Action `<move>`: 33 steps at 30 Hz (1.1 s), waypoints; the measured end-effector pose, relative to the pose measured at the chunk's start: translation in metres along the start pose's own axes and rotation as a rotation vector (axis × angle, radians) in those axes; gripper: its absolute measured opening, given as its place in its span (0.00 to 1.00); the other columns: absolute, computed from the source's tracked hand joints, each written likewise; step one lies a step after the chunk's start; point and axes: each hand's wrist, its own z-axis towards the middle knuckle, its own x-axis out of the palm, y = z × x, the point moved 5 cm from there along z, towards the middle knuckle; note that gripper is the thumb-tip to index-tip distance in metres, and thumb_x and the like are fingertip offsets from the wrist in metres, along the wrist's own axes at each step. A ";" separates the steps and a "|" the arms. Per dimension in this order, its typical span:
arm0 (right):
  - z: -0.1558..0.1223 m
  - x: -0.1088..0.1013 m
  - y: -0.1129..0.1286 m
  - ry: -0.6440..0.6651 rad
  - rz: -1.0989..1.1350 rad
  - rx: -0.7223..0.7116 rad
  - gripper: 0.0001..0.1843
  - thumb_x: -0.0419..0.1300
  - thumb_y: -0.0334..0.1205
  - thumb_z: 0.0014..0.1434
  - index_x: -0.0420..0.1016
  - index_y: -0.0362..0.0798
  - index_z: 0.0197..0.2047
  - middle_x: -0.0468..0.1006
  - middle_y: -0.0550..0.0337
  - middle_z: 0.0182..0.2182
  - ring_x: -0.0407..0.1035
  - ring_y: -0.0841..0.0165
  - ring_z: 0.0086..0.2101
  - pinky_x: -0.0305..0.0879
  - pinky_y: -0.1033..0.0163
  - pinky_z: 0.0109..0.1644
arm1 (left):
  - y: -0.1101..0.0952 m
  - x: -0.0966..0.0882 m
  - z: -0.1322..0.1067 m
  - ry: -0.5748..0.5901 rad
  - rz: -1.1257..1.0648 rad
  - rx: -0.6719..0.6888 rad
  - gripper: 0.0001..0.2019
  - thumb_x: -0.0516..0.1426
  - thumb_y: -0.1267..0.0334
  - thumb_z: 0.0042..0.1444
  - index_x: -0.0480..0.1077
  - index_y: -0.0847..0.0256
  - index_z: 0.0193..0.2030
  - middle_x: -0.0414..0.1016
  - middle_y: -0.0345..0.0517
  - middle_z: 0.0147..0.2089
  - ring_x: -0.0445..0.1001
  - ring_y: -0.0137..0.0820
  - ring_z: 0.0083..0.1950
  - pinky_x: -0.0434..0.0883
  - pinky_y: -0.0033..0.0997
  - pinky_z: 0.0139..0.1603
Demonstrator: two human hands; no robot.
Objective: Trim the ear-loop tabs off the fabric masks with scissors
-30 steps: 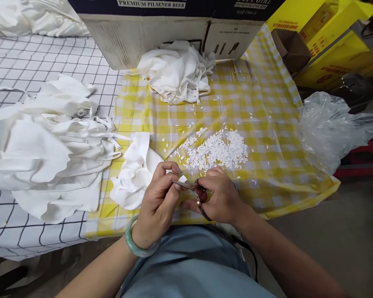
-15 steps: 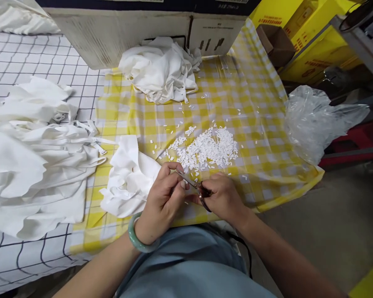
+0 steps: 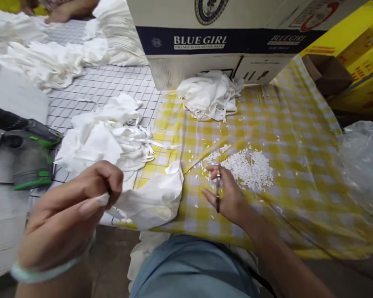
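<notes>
My left hand [image 3: 87,198] is raised at the left, thumb and fingers closed on a small white edge of cloth. Below and to its right, a white cloth piece [image 3: 161,200] stretches over the table's front edge; the hand seems to hold part of it, though the join is hidden. My right hand [image 3: 231,196] is above the yellow checked cloth, with a pair of scissors [image 3: 218,192] in it, thumb and fingertips apart. Just beyond this hand lies a heap of tiny white snippets [image 3: 251,167].
White strapped cloth pieces [image 3: 102,136] pile up at left, another bundle [image 3: 209,95] before a beer carton [image 3: 199,68]. A grey-green tool [image 3: 31,157] is at far left. Another person's hand [image 3: 60,14] rests at the back. A plastic bag [image 3: 365,161] is at right.
My left hand has moved away from the scissors, to the left and up, drawing the white cloth along. The right hand has separated with the scissors. The view has turned left.
</notes>
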 end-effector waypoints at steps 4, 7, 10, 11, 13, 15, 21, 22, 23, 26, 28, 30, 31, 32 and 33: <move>0.058 0.034 0.012 0.106 -0.085 -0.116 0.14 0.60 0.27 0.51 0.64 0.50 0.40 0.74 0.54 0.41 0.66 0.58 0.46 0.65 0.53 0.51 | 0.051 -0.003 0.008 0.090 0.297 -0.169 0.17 0.55 0.59 0.61 0.62 0.60 0.22 0.68 0.45 0.30 0.66 0.33 0.32 0.64 0.33 0.29; 0.095 0.050 0.016 0.179 -0.074 -0.131 0.12 0.61 0.28 0.50 0.66 0.50 0.36 0.74 0.56 0.37 0.66 0.60 0.43 0.64 0.57 0.46 | 0.063 -0.007 0.010 -0.104 0.760 -0.131 0.13 0.58 0.55 0.58 0.65 0.60 0.28 0.71 0.51 0.41 0.71 0.40 0.42 0.68 0.39 0.40; 0.110 0.068 0.022 0.338 0.024 -0.195 0.14 0.61 0.25 0.48 0.68 0.50 0.36 0.75 0.58 0.37 0.66 0.62 0.43 0.63 0.60 0.46 | 0.054 0.004 0.003 -0.237 0.783 0.024 0.06 0.56 0.61 0.60 0.67 0.61 0.39 0.70 0.55 0.48 0.70 0.44 0.51 0.69 0.43 0.51; 0.111 0.072 0.023 0.370 0.048 -0.198 0.13 0.61 0.24 0.47 0.68 0.50 0.34 0.75 0.59 0.35 0.66 0.63 0.42 0.62 0.60 0.46 | 0.052 0.014 -0.001 -0.196 0.703 0.050 0.04 0.55 0.64 0.62 0.67 0.61 0.40 0.70 0.54 0.47 0.71 0.41 0.51 0.69 0.42 0.51; 0.112 0.073 0.023 0.370 0.071 -0.155 0.12 0.60 0.24 0.46 0.66 0.49 0.31 0.73 0.61 0.31 0.65 0.65 0.38 0.62 0.62 0.43 | 0.050 0.038 -0.007 -0.033 0.532 0.075 0.02 0.53 0.68 0.64 0.67 0.60 0.40 0.70 0.49 0.43 0.72 0.36 0.47 0.70 0.36 0.49; 0.112 0.062 0.026 0.311 0.187 -0.063 0.09 0.60 0.28 0.48 0.65 0.49 0.31 0.70 0.64 0.29 0.64 0.69 0.32 0.61 0.64 0.38 | 0.052 0.058 -0.010 0.077 0.453 0.091 0.03 0.53 0.69 0.64 0.67 0.60 0.40 0.70 0.48 0.41 0.72 0.34 0.46 0.70 0.34 0.48; 0.111 0.007 0.078 0.291 0.748 0.009 0.12 0.66 0.35 0.50 0.65 0.50 0.33 0.66 0.67 0.30 0.61 0.74 0.28 0.58 0.67 0.31 | 0.058 0.039 0.021 0.017 0.393 0.070 0.16 0.61 0.59 0.58 0.70 0.62 0.50 0.74 0.53 0.50 0.72 0.40 0.51 0.70 0.40 0.53; 0.111 -0.002 0.089 0.276 0.775 -0.009 0.12 0.66 0.35 0.50 0.65 0.50 0.33 0.67 0.67 0.31 0.61 0.74 0.28 0.58 0.67 0.30 | 0.056 0.031 0.030 0.118 0.295 0.020 0.13 0.59 0.58 0.59 0.72 0.62 0.47 0.76 0.49 0.44 0.74 0.36 0.44 0.72 0.36 0.46; 0.111 -0.009 0.099 0.252 0.795 -0.023 0.12 0.66 0.35 0.50 0.65 0.51 0.34 0.67 0.67 0.31 0.61 0.74 0.28 0.58 0.67 0.30 | 0.051 0.021 0.039 0.189 0.198 -0.033 0.11 0.58 0.57 0.60 0.73 0.62 0.44 0.76 0.46 0.39 0.73 0.33 0.38 0.72 0.32 0.39; 0.118 -0.018 0.114 0.182 0.813 -0.036 0.13 0.66 0.35 0.50 0.64 0.51 0.34 0.65 0.67 0.30 0.61 0.74 0.27 0.58 0.68 0.28 | 0.025 -0.017 0.069 0.156 0.116 -0.096 0.14 0.60 0.53 0.58 0.75 0.65 0.39 0.74 0.42 0.32 0.69 0.27 0.31 0.67 0.24 0.28; 0.131 -0.013 0.110 0.139 0.804 -0.038 0.13 0.65 0.34 0.49 0.62 0.51 0.34 0.64 0.68 0.29 0.60 0.75 0.26 0.57 0.69 0.27 | 0.012 -0.032 0.091 0.091 0.298 -0.069 0.14 0.61 0.54 0.57 0.76 0.66 0.38 0.72 0.40 0.30 0.67 0.25 0.29 0.64 0.23 0.27; 0.151 -0.003 0.092 0.049 0.770 0.007 0.13 0.63 0.33 0.48 0.61 0.51 0.33 0.63 0.69 0.27 0.59 0.76 0.25 0.55 0.69 0.26 | 0.010 -0.036 0.107 -0.060 0.507 -0.046 0.09 0.60 0.61 0.58 0.76 0.66 0.38 0.71 0.39 0.30 0.68 0.27 0.31 0.67 0.28 0.34; 0.160 0.003 0.079 -0.012 0.740 0.052 0.13 0.63 0.33 0.47 0.61 0.51 0.33 0.62 0.70 0.27 0.58 0.76 0.25 0.54 0.70 0.26 | 0.012 -0.033 0.111 -0.129 0.560 -0.029 0.07 0.59 0.64 0.58 0.75 0.65 0.40 0.71 0.40 0.33 0.69 0.29 0.34 0.69 0.32 0.39; 0.168 0.009 0.064 -0.074 0.689 0.112 0.13 0.62 0.34 0.46 0.61 0.51 0.32 0.62 0.70 0.26 0.57 0.76 0.24 0.54 0.70 0.26 | 0.017 -0.027 0.110 -0.173 0.587 -0.007 0.06 0.58 0.66 0.59 0.73 0.64 0.42 0.71 0.42 0.37 0.70 0.31 0.38 0.69 0.35 0.44; 0.174 0.013 0.049 -0.119 0.632 0.160 0.13 0.62 0.34 0.46 0.61 0.51 0.32 0.62 0.71 0.26 0.58 0.76 0.25 0.55 0.69 0.27 | 0.023 -0.019 0.105 -0.188 0.591 0.016 0.07 0.58 0.67 0.59 0.72 0.63 0.44 0.71 0.44 0.40 0.70 0.33 0.41 0.69 0.37 0.47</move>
